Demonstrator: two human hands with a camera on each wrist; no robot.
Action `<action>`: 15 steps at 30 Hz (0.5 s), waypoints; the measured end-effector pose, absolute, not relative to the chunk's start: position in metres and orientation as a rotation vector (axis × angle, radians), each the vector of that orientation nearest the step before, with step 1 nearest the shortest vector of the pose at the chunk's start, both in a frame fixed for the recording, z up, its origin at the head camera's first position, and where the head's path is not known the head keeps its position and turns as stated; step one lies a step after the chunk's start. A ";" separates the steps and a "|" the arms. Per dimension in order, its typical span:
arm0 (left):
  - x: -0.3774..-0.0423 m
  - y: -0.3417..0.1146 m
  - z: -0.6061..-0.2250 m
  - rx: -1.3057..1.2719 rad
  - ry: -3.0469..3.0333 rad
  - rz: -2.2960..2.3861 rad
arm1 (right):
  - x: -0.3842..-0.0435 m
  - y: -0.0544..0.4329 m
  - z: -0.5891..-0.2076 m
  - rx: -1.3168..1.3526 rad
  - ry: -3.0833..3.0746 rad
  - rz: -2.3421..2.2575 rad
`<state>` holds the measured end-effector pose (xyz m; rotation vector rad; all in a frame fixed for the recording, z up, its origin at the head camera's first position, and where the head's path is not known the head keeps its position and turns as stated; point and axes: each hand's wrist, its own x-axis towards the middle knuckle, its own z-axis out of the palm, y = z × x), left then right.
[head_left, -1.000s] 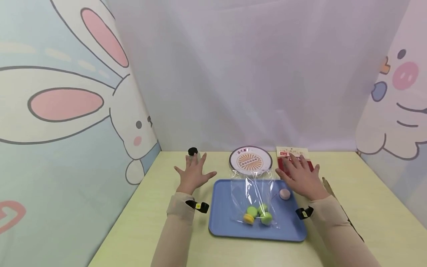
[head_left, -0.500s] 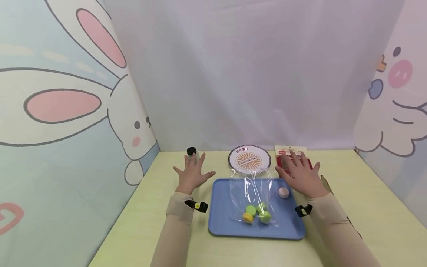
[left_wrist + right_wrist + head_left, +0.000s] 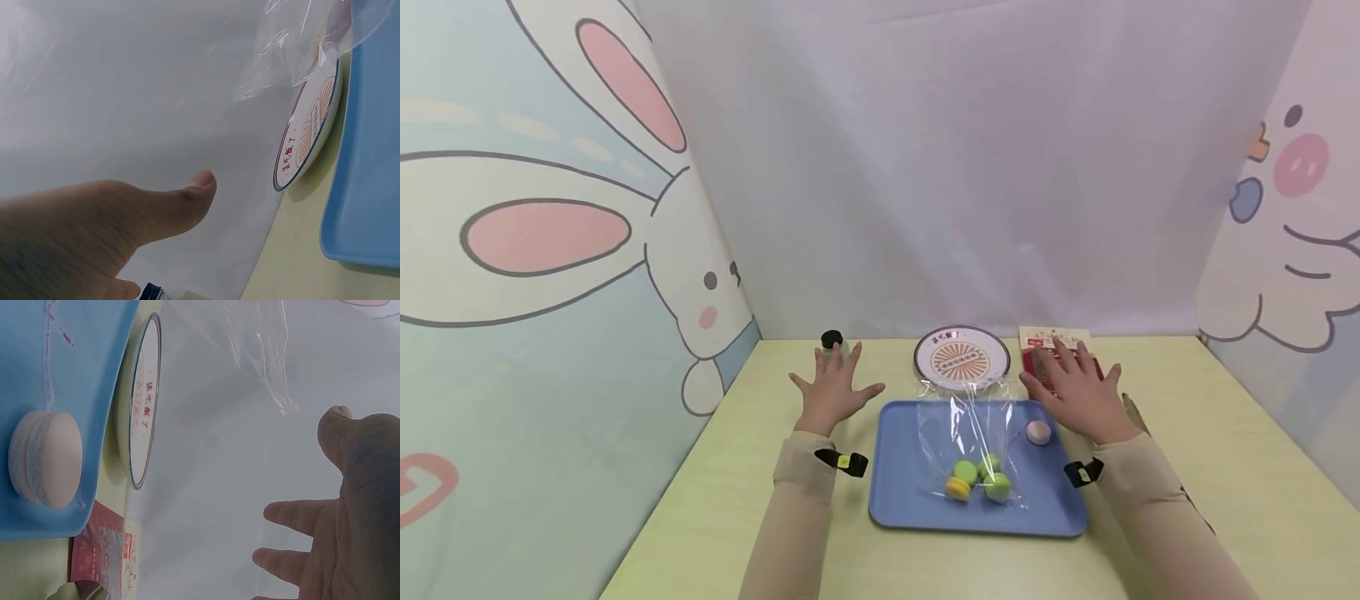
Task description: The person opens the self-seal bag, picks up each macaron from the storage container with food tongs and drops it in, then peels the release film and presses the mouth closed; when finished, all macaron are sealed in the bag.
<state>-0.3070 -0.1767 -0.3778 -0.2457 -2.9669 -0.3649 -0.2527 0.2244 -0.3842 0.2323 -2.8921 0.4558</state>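
Observation:
In the head view, my left hand (image 3: 833,396) hovers left of the blue tray (image 3: 895,512) with fingers spread, holding nothing. A small bottle with a black cap (image 3: 831,339) stands just behind it. To the tray's right is my right hand (image 3: 1078,400), fingers also spread, in front of a red packet (image 3: 1036,343) that it partly covers. A clear plastic bag (image 3: 936,433) stands open on the tray, with several green macarons (image 3: 997,487) and a yellow macaron (image 3: 958,489) at its base. A pale pink macaron (image 3: 55,456) lies near the tray's right edge, with a thin printed strip beside it.
Behind the tray is a white plate (image 3: 962,362) with a dark rim and an orange ray pattern. A long, thin object (image 3: 1132,412), partly hidden by the right forearm, lies on the pale yellow table (image 3: 700,517). Cloth walls enclose the back and sides.

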 end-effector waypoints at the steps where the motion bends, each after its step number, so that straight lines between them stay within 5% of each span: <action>1: -0.307 -0.176 -0.378 -0.249 -2.968 -0.367 | -0.253 0.225 -0.384 0.231 -2.893 0.460; 6: -0.306 -0.170 -0.379 -0.264 -2.982 -0.372 | -0.249 0.230 -0.385 0.215 -2.907 0.447; 15: -0.319 0.025 -0.391 -1.137 -2.867 -0.459 | -0.054 0.331 -0.386 -0.607 -2.777 0.279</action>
